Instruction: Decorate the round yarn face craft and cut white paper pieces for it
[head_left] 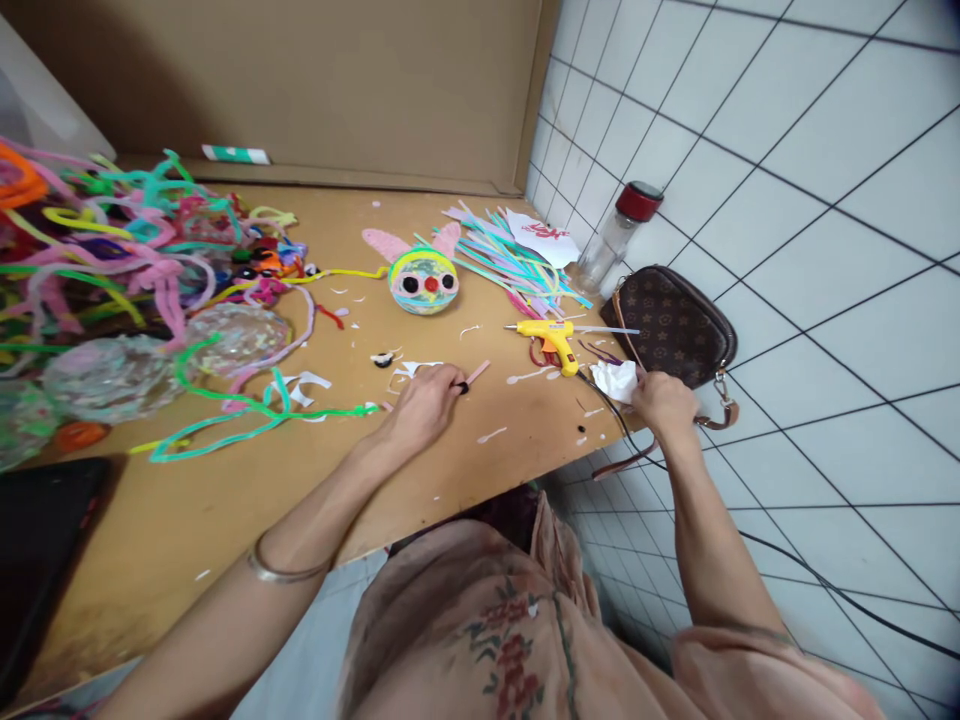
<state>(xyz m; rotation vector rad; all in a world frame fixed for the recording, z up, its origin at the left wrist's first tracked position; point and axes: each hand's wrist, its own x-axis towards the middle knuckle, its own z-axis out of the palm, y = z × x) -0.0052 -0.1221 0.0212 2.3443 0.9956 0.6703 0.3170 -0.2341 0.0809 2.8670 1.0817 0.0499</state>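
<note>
My left hand rests low over the table, fingers pinched on a small black piece. A short pink strip sticks out beside those fingertips. My right hand is closed at the table's right edge, against a crumpled white tissue and the strap of a brown handbag; its grip is partly hidden. A yellow glue gun with a glue stick in its back lies between my hands. Beyond stands a round, clear-bodied figure with pink ears, black eyes and a red nose.
Tangled pipe cleaners and clear balls fill the left side. Pastel strips lie at the back, near a red-lidded bottle. A black tablet-like device is front left. Cardboard and a tiled wall bound the table.
</note>
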